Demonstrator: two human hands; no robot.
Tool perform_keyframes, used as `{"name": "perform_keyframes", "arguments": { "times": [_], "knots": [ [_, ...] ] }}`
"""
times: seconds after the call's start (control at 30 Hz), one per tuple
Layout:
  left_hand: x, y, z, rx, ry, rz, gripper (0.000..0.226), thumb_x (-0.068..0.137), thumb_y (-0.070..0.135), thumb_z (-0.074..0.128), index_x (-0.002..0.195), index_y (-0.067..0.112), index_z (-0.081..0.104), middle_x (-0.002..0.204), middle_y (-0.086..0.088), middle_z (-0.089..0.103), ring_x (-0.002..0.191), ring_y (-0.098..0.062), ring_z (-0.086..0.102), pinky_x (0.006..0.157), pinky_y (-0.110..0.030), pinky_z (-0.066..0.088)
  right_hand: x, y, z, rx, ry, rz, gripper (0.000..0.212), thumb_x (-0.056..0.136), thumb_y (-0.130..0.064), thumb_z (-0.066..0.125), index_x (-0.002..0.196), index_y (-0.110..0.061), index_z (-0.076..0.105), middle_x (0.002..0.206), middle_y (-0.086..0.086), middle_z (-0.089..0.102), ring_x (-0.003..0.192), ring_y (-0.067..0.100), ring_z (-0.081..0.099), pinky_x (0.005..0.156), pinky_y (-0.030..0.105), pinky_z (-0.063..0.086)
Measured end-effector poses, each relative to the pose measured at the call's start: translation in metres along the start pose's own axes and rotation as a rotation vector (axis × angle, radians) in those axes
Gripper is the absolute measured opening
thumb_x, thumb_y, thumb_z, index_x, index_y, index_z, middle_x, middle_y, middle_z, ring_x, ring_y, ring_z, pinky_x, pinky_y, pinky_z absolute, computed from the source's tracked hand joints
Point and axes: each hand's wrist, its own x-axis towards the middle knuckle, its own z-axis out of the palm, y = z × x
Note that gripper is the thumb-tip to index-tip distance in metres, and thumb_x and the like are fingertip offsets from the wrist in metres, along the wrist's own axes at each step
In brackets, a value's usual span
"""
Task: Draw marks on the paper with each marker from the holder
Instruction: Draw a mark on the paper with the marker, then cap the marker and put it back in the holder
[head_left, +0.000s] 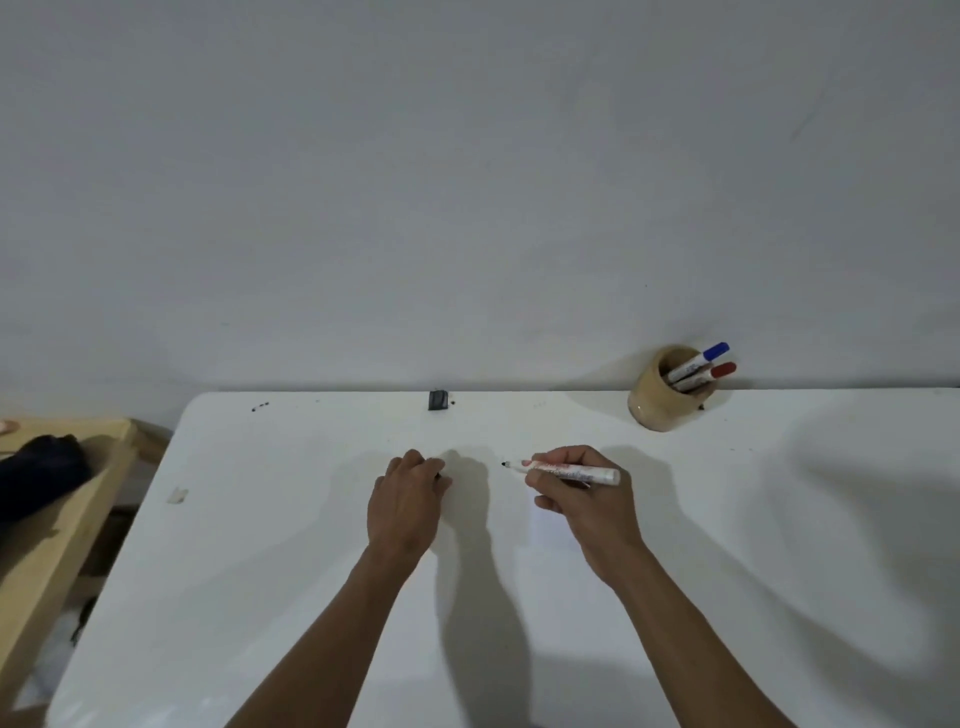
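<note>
My right hand (582, 499) grips a white marker (566, 472) lying level above the table, its bare black tip (504, 464) pointing left. My left hand (405, 499) is curled shut beside it, and a small dark piece, seemingly the marker's cap (439, 475), peeks out at its fingertips. The two hands are a short gap apart. A tan round holder (655, 402) stands at the table's back right, holding a blue-capped marker (701, 358) and a red-capped marker (709, 375). A faint brighter patch under my right hand may be the paper (553, 532); its edges are hard to make out.
The white table (260, 545) runs back to a grey wall. A small dark block (439, 400) sits at the back edge, with a few dark specks (260, 407) to its left. A wooden bench (57, 519) with a dark cloth (36, 478) stands off the left side.
</note>
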Motion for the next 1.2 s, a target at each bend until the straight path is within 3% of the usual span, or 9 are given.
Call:
{"name": "perform_keyframes", "arguments": {
  "times": [0.17, 0.37, 0.53, 0.83, 1.2],
  "knots": [
    [-0.001, -0.010, 0.001, -0.072, 0.008, -0.034, 0.018, 0.098, 0.016, 0.055, 0.095, 0.005, 0.069, 0.094, -0.011, 0.067, 0.089, -0.031, 0.064, 0.074, -0.039, 0.051, -0.013, 0.000, 0.003, -0.014, 0.027, 0.013, 0.012, 0.084, 0.004, 0.077, 0.094, -0.001, 0.074, 0.087, 0.013, 0.079, 0.082, 0.023, 0.073, 0.068, 0.031, 0.062],
    [-0.037, -0.002, -0.034, -0.699, 0.094, -0.099, 0.010, 0.091, 0.013, 0.069, 0.098, 0.014, 0.077, 0.083, 0.004, 0.078, 0.071, -0.001, 0.069, 0.067, -0.006, 0.047, -0.037, -0.015, 0.026, -0.034, 0.080, -0.091, 0.019, 0.091, -0.015, 0.075, 0.097, 0.002, 0.069, 0.086, 0.012, 0.079, 0.076, 0.022, 0.078, 0.063, 0.029, 0.062],
    [-0.078, -0.012, -0.059, -1.131, 0.133, -0.054, 0.011, 0.091, 0.009, 0.069, 0.098, 0.014, 0.077, 0.090, -0.002, 0.079, 0.082, -0.015, 0.073, 0.075, -0.028, 0.062, -0.069, -0.022, 0.058, -0.053, 0.059, -0.172, 0.018, 0.092, -0.018, 0.073, 0.091, -0.001, 0.069, 0.081, 0.016, 0.077, 0.070, 0.018, 0.076, 0.060, 0.025, 0.059],
    [-0.103, -0.018, -0.067, -1.127, 0.034, 0.054, 0.014, 0.091, 0.009, 0.070, 0.098, 0.018, 0.078, 0.096, 0.002, 0.079, 0.085, -0.011, 0.069, 0.075, -0.032, 0.061, -0.097, -0.016, 0.063, -0.078, 0.046, -0.198, 0.019, 0.092, -0.019, 0.074, 0.088, -0.001, 0.069, 0.077, 0.011, 0.078, 0.069, 0.020, 0.075, 0.062, 0.026, 0.058],
    [-0.101, -0.017, -0.071, -1.101, -0.024, 0.098, 0.015, 0.092, 0.006, 0.067, 0.095, 0.016, 0.077, 0.084, 0.005, 0.077, 0.077, -0.010, 0.067, 0.071, -0.025, 0.059, -0.092, -0.014, 0.061, -0.046, -0.038, -0.152, 0.015, 0.089, -0.017, 0.077, 0.085, -0.005, 0.071, 0.081, 0.017, 0.076, 0.073, 0.024, 0.075, 0.066, 0.030, 0.058]
  ]
}}
